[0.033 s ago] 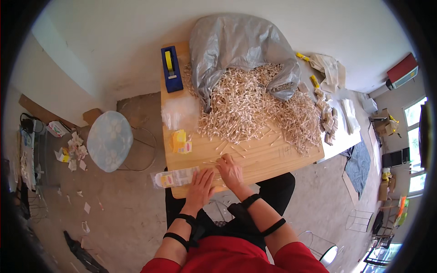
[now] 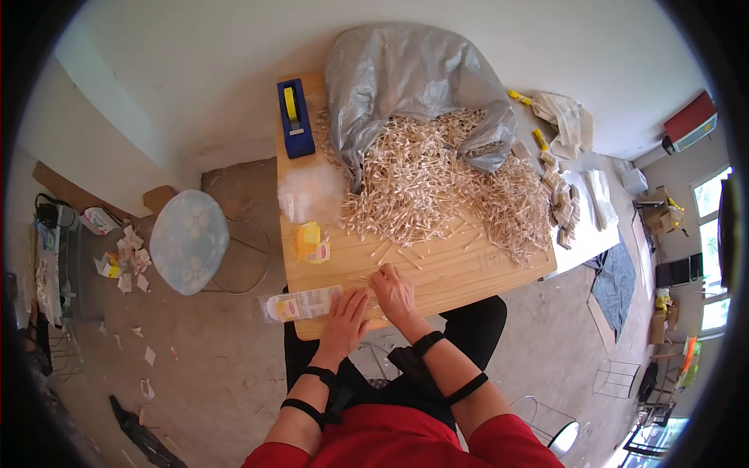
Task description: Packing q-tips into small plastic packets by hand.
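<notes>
At the near edge of the wooden table, a clear plastic packet (image 2: 316, 301) with printing and a yellow card inside lies flat. My left hand (image 2: 346, 316) rests on the packet's right end, fingers stretched out side by side. Close beside it, my right hand (image 2: 394, 292) has its fingers bent together around some cotton swabs (image 2: 360, 278), whose ends poke out by the fingertips. How many it holds is hidden. Beyond my hands spreads a large heap of loose cotton swabs (image 2: 413, 183), spilling from a grey plastic bag (image 2: 413, 70).
A blue tape dispenser (image 2: 296, 117) stands at the table's far left. Nearer are clear plastic bags (image 2: 310, 193) and yellow cards (image 2: 310, 242). Bundled packs (image 2: 560, 199) lie right of the heap, by a white surface (image 2: 581, 242). A round stool (image 2: 189, 242) stands at left.
</notes>
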Available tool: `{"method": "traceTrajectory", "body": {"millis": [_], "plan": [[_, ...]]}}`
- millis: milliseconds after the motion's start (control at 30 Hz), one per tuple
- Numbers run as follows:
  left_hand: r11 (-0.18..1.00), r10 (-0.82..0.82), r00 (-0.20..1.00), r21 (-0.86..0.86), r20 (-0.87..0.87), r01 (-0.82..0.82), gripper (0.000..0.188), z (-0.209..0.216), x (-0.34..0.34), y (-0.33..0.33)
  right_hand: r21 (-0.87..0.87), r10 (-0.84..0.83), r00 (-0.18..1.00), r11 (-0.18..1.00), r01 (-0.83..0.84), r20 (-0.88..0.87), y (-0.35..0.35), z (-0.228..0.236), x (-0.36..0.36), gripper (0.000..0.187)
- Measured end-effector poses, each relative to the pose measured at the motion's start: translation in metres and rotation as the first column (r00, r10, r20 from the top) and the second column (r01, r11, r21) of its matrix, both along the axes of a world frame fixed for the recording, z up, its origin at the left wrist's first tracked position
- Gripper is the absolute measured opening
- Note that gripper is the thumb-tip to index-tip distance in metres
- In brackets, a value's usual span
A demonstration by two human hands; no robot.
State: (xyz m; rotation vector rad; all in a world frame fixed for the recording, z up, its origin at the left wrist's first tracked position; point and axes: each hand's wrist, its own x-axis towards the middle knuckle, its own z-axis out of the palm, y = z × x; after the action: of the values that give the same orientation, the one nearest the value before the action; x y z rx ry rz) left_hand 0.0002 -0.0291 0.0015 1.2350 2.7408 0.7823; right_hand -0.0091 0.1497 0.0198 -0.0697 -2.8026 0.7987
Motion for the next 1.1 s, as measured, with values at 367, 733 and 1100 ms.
{"method": "traceTrajectory", "body": {"millis": [367, 733, 1100], "plan": [[1.000, 0.019, 0.999, -0.023, -0.037, -0.020, 0.066, 0.005, 0.002, 0.001, -0.013, -0.044, 0.999, 0.999, 0.044, 0.007, -0.005, -0.007, 0.018, 0.003], [0.998, 0.007, 1.000, -0.062, -0.009, -0.007, 0.065, 0.013, -0.001, 0.004, -0.183, -0.156, 0.976, 0.966, 0.183, 0.153, 0.018, 0.011, 0.027, 0.011], [0.994, 0.026, 0.999, -0.102, -0.021, -0.028, 0.062, 0.013, -0.001, 0.004, -0.176, -0.374, 0.927, 0.915, 0.364, -0.032, 0.060, 0.004, 0.019, 0.019]]}}
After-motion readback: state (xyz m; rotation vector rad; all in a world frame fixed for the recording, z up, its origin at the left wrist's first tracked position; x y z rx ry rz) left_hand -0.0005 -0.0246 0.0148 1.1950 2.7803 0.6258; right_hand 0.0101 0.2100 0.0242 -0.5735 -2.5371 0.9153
